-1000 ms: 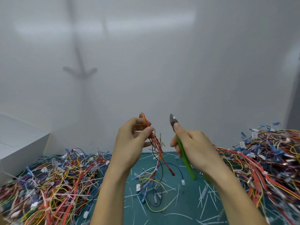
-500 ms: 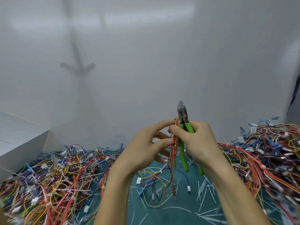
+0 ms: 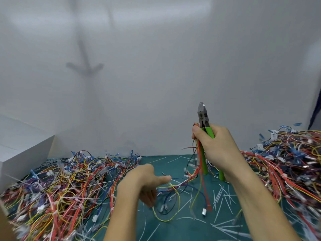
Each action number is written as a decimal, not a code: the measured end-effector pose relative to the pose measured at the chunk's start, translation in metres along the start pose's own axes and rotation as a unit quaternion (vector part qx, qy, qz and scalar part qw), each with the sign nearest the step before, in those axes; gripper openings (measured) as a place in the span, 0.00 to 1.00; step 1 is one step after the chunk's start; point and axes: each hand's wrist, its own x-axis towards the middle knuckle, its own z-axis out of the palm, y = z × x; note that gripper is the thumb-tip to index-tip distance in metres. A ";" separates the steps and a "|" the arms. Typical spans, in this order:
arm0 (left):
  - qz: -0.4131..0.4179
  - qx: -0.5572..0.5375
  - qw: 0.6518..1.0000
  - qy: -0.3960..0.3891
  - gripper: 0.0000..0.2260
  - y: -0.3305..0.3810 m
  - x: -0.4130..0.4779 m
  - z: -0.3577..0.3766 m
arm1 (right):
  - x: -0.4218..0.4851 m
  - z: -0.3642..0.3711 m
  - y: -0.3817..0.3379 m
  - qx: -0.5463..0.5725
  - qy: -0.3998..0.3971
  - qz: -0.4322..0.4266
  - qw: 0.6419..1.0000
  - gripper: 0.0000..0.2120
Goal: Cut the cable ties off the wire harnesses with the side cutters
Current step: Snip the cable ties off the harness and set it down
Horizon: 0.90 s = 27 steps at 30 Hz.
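The side cutters [image 3: 202, 117] stand upright right of centre, grey nose up, green handles down. The right hand [image 3: 215, 145] is clenched round the handles and also clamps a wire harness [image 3: 201, 164], which dangles towards the green mat [image 3: 173, 228]. The left hand [image 3: 142, 181] is low in the centre, thumb out. It is blurred, so I cannot tell if it holds anything. Wire heaps fill the lower left [image 3: 57, 188] and right [image 3: 286, 162], with white cut ties [image 3: 220, 197] scattered between.
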 end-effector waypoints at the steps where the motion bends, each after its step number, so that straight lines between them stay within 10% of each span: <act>1: 0.002 -0.009 1.000 -0.018 0.25 0.000 0.002 0.002 | 0.000 0.000 0.000 -0.003 -0.004 0.001 1.000 0.17; 7: 0.072 -0.140 0.986 0.060 0.09 0.008 0.004 -0.006 | -0.001 -0.002 -0.001 -0.081 -0.037 -0.001 0.996 0.17; 18: 0.208 -0.566 0.797 0.016 0.04 0.014 -0.018 -0.035 | -0.008 -0.006 -0.009 -0.240 -0.126 0.047 0.961 0.14; 23: 0.179 -0.731 0.654 -0.076 0.36 0.024 -0.031 -0.048 | -0.012 -0.005 -0.010 -0.308 -0.162 0.057 0.936 0.19; 27: 0.170 -0.809 0.549 -0.122 0.40 0.028 -0.039 -0.049 | -0.015 -0.002 -0.016 -0.347 -0.146 0.022 0.926 0.22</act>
